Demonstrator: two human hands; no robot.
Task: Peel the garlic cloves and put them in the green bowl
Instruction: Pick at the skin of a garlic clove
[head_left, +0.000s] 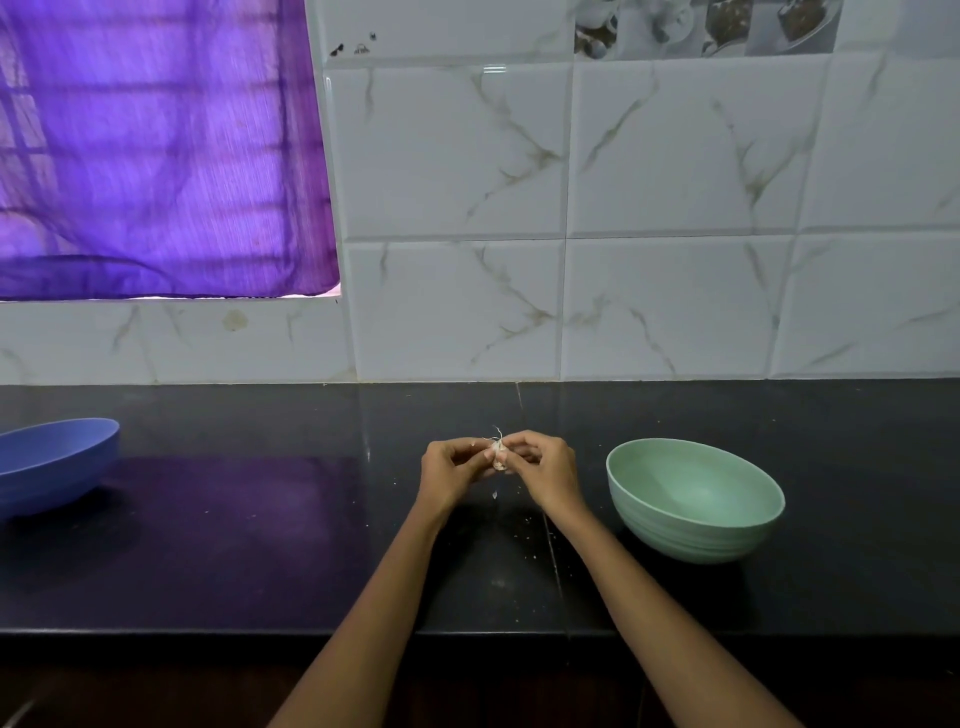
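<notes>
- The black table (260, 545) runs under both my arms, with pale flecks of skin scattered on it near my wrists.
- The blue bowl (52, 467) sits far off to my left, well apart from where I work; I cannot see what it holds.
- The green bowl (696, 499) stands just beside my right hand, and what I can see of its inside looks empty, so I judge I'm on an early clove.
- My left hand (452, 467) has its fingers curled, pinching the clove from its side.
- My right hand (545, 467) is curled too, its fingertips nipping the same clove from the other side.
- The garlic clove (500, 457) is held above the table between both sets of fingertips, a thin wisp of skin sticking up from its top.
- It should be light and firm, its skin papery and brittle; I'd hold the body and pull at that loose wisp, gripping snugly since a bared clove may turn slippery.
</notes>
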